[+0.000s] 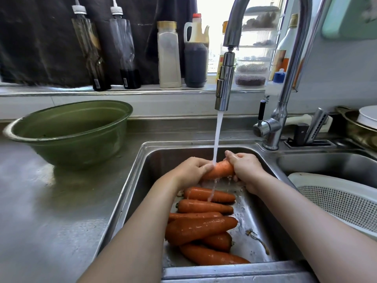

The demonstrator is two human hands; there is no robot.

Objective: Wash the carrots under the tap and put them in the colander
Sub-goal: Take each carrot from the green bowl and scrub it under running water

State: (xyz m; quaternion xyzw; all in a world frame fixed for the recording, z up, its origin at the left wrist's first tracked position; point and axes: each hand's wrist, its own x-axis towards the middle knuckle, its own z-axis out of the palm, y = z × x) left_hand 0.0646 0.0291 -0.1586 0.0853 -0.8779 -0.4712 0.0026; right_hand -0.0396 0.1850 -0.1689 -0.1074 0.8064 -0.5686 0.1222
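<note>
Washing: one carrot is held level under the water, which strikes it near its left end and runs off below.
Left hand: fingers curled round the carrot's left end, thumb lying on top beside the stream.
Right hand: fingers wrapped round the carrot's right end, hiding that end; skin wet.
Tap: chrome arched spout with a pull-down head, directly above the held carrot.
Sink: steel; both hands work over its far half, above the floor.
Pile: several more carrots lie crosswise on the sink floor, nearer the viewer than the hands, wet, some resting on each other.
Colander: white, perforated, sitting in the second basin to the right; only partly in view.
Bowl: green, on the counter left of the sink, well apart from the hands.
Sill: bottles stand in a row behind the tap.
</note>
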